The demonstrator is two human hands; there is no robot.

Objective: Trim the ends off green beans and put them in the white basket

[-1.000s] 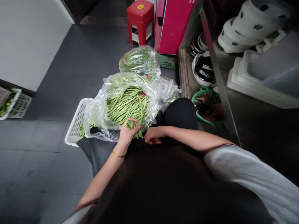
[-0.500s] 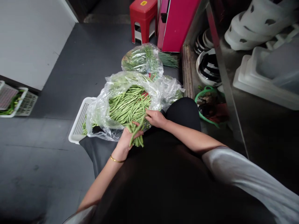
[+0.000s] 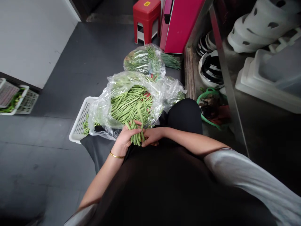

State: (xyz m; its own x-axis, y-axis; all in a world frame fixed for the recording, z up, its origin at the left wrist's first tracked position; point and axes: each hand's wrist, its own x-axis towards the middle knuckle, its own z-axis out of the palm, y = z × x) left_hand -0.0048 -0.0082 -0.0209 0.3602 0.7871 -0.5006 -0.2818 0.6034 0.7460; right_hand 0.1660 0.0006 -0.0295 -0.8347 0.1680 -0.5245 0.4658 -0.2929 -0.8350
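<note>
My left hand point(image 3: 125, 137) is closed around a small bunch of long green beans point(image 3: 136, 135), its thumb lying across them. Against the right side of that bunch, my right hand point(image 3: 153, 136) has its fingers curled at the lower bean ends. A single bean rises from between the hands toward the bag; its lower end is hidden. Just beyond them, a clear plastic bag point(image 3: 100, 105) lies open, full of more long beans point(image 3: 127, 105). Something red shows among those beans.
At the bag's left stands a white perforated basket point(image 3: 76, 130) with some beans. Behind lie another bag of greens point(image 3: 138, 61) and a red stool point(image 3: 147, 17). A metal shelf point(image 3: 231, 94) runs along the right, with a green basket point(image 3: 204, 118) below. White baskets point(image 3: 28, 102) sit far left.
My right hand has come down from the upper end of a bean to the lower ends of the bunch. The left hand has stayed around the beans, with its thumb now over them.
</note>
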